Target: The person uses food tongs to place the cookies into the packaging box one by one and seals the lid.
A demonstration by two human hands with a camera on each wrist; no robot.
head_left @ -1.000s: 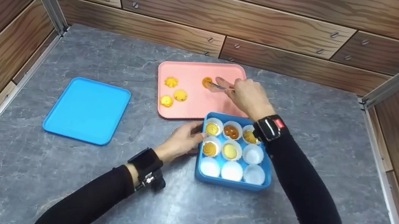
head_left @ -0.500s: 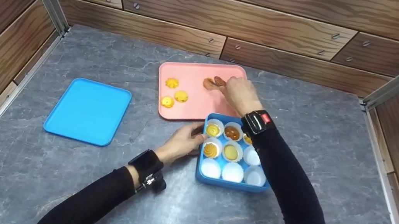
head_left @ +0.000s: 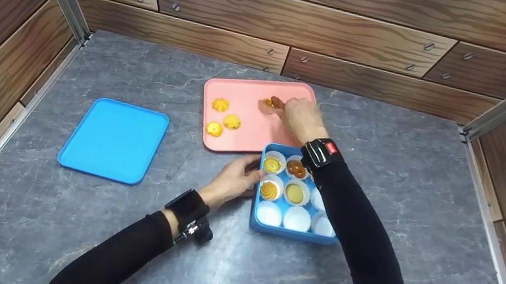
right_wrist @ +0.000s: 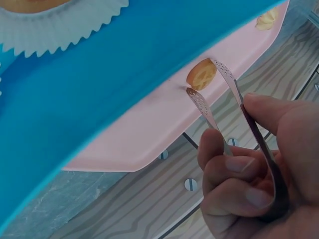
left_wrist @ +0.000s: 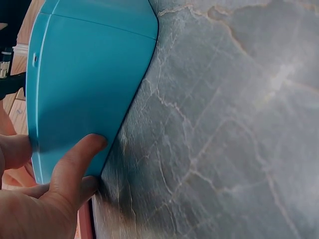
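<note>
My right hand point(head_left: 303, 119) holds metal tongs point(right_wrist: 255, 130) with perforated tips over the pink tray point(head_left: 253, 137). The tips stand on either side of an oval golden cookie point(right_wrist: 203, 74) that lies on the tray, one right at its edge. My left hand point(head_left: 230, 178) rests against the left side of the blue box point(head_left: 292, 235), its thumb at the rim and fingers along the wall. White paper cups fill the box in rows; several hold cookies, including a swirl cookie point(head_left: 269, 191), and the front row's cups are bare. My right forearm covers the box's right side.
Left of the tray lies a flat blue lid point(head_left: 114, 142). Towards the tray's left end sit a star-shaped cookie point(head_left: 220, 104), a round cookie point(head_left: 232, 121) and a smaller yellow cookie point(head_left: 214, 129). Wood-patterned walls point(head_left: 218, 38) border the grey tabletop point(head_left: 157, 257).
My right hand and forearm have shifted left, and the tongs have turned so their tips flank the cookie. My left hand stays at the box.
</note>
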